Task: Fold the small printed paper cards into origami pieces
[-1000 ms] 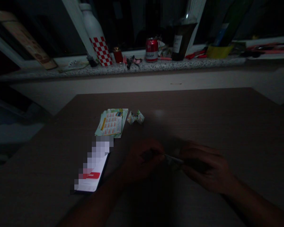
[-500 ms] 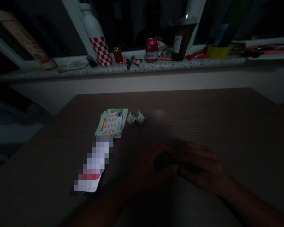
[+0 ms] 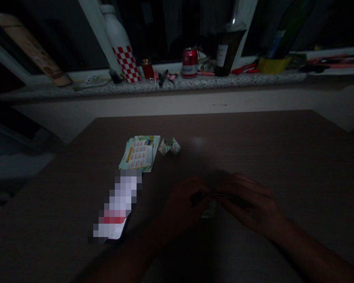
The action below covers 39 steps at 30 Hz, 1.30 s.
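Note:
In deep shadow on the near part of the table [image 3: 253, 137], my left hand [image 3: 185, 200] and my right hand [image 3: 247, 200] face each other with fingers pinched close together. Between the fingertips is a thin printed paper [image 3: 209, 210]; its pale greenish lower part shows beneath them, and the rest is hidden or too dark to make out. Ahead and to the left sits a folded paper bow [image 3: 169, 146]. Beside it lies a stack of printed paper cards [image 3: 139, 154], greenish with orange print.
A phone [image 3: 118, 208] with its screen lit lies left of my hands. On the granite windowsill [image 3: 147, 86] behind the table stand a checkered bottle [image 3: 125, 59], a red can [image 3: 189, 63], a dark cup [image 3: 223, 55], a small jar [image 3: 147, 69] and a yellow-based container [image 3: 273, 65].
My fingertips have drawn slightly apart, the right hand's fingers lifting a little. The greenish part of the paper now shows below them. The bow, the stack and the phone stay put.

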Motion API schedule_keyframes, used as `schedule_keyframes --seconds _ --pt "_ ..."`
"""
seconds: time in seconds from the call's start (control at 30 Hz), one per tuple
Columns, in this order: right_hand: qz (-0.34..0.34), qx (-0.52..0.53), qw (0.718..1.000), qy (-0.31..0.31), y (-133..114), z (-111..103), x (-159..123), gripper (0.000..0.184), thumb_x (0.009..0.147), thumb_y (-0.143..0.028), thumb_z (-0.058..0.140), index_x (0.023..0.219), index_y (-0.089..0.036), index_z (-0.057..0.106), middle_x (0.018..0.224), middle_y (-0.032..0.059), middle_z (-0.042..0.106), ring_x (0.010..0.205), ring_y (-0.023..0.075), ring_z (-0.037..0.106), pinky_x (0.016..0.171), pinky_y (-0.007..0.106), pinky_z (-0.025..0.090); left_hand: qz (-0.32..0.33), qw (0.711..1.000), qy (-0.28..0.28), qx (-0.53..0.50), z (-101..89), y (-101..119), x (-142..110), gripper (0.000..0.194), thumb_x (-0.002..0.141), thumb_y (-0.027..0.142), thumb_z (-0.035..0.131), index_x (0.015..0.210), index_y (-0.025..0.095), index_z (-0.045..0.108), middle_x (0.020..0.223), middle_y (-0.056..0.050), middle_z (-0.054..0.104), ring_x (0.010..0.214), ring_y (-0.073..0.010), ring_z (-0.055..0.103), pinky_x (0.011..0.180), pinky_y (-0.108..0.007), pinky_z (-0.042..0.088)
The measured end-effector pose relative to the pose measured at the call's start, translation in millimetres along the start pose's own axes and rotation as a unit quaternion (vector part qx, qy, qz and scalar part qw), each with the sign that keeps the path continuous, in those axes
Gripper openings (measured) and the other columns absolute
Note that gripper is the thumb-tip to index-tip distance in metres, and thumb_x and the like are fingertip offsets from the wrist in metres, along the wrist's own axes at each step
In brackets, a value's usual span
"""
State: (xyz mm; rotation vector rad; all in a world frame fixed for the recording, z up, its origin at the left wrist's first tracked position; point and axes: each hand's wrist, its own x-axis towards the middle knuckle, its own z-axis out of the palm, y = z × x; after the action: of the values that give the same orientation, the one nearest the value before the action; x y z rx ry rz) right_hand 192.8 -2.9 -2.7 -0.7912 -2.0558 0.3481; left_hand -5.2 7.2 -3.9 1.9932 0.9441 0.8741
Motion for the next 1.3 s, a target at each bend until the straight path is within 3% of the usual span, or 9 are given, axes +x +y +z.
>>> schedule_keyframes --seconds 0.2,0.33,0.57,0.73,0.87,0.93,1.07,1.3 --pt "0.025 -0.049 0.998 0.020 1.1 -1.5 -0.6 0.026 0.080 -0.015 0.066 0.105 -0.019 0.064 0.086 0.0061 0.072 0.075 0.0191 0.067 0.066 0.033 0.056 -0.126 0.991 0.048 -0.026 -2.7 1.9 -0.1 0.011 0.081 0.025 0.063 0.085 0.016 0.067 0.079 -0.002 0.068 0.073 -0.0157 0.063 0.066 -0.027 0.048" --pt "0.039 -0.077 0.995 0.040 3.0 -1.9 -4.1 0.028 0.079 -0.016 0.067 0.107 -0.020 0.063 0.088 0.0069 0.072 0.078 0.0203 0.068 0.068 0.033 0.057 -0.152 0.986 0.044 -0.049 -1.9 1.0 -0.1 0.013 0.081 0.028 0.062 0.085 0.016 0.065 0.076 -0.002 0.068 0.069 -0.0150 0.063 0.062 -0.025 0.049" --pt "0.042 -0.084 0.995 0.030 5.1 2.1 -6.7 0.031 0.080 -0.019 0.067 0.110 -0.021 0.061 0.090 0.0064 0.072 0.081 0.0205 0.069 0.070 0.033 0.057 -0.062 0.987 -0.038 0.144 2.7 2.0 -4.3 0.027 0.076 0.021 0.064 0.102 0.019 0.060 0.090 -0.003 0.069 0.079 -0.0196 0.064 0.071 -0.032 0.050" --pt "0.096 -0.096 0.991 -0.007 7.5 2.0 -8.4 0.046 0.079 -0.026 0.068 0.122 -0.023 0.054 0.104 0.0091 0.069 0.093 0.0245 0.067 0.080 0.041 0.056 -0.015 0.976 -0.005 0.217 3.6 -3.5 -7.7 0.044 0.080 0.022 0.059 0.123 0.020 0.047 0.106 -0.007 0.066 0.086 -0.0214 0.064 0.077 -0.035 0.050" --pt "0.158 -0.070 0.984 -0.043 8.7 4.5 -9.5 0.058 0.076 -0.028 0.070 0.129 -0.022 0.047 0.116 0.0118 0.063 0.100 0.0264 0.065 0.081 0.043 0.056 0.040 0.963 0.015 0.265 1.8 -7.5 -6.5 0.040 0.087 0.023 0.051 0.126 0.022 0.046 0.094 -0.005 0.070 0.075 -0.0205 0.065 0.067 -0.033 0.049" --pt "0.200 -0.023 0.978 -0.047 8.6 7.6 -9.7 0.059 0.077 -0.026 0.068 0.130 -0.022 0.045 0.117 0.0121 0.062 0.094 0.0239 0.066 0.078 0.040 0.058 0.060 0.956 0.011 0.289 1.3 -8.4 -6.0 0.036 0.088 0.022 0.048 0.124 0.021 0.049 0.083 -0.004 0.070 0.065 -0.0195 0.063 0.061 -0.032 0.046" --pt "0.304 0.095 0.947 -0.030 9.0 13.3 -10.2 0.053 0.079 -0.021 0.065 0.128 -0.021 0.045 0.103 0.0089 0.067 0.076 0.0183 0.070 0.069 0.034 0.059 0.054 0.948 -0.006 0.312 0.1 -8.7 -5.8 0.024 0.086 0.018 0.048 0.106 0.018 0.061 0.077 -0.005 0.071 0.062 -0.0196 0.064 0.059 -0.031 0.045" --pt "0.374 0.208 0.904 0.008 7.3 14.3 -8.9 0.052 0.078 -0.024 0.068 0.126 -0.021 0.048 0.074 0.0020 0.071 0.065 0.0178 0.071 0.056 0.028 0.059 0.046 0.946 0.027 0.321 0.4 -5.9 -4.5 0.023 0.088 0.021 0.046 0.102 0.016 0.064 0.076 -0.007 0.071 0.063 -0.0223 0.065 0.062 -0.036 0.047"
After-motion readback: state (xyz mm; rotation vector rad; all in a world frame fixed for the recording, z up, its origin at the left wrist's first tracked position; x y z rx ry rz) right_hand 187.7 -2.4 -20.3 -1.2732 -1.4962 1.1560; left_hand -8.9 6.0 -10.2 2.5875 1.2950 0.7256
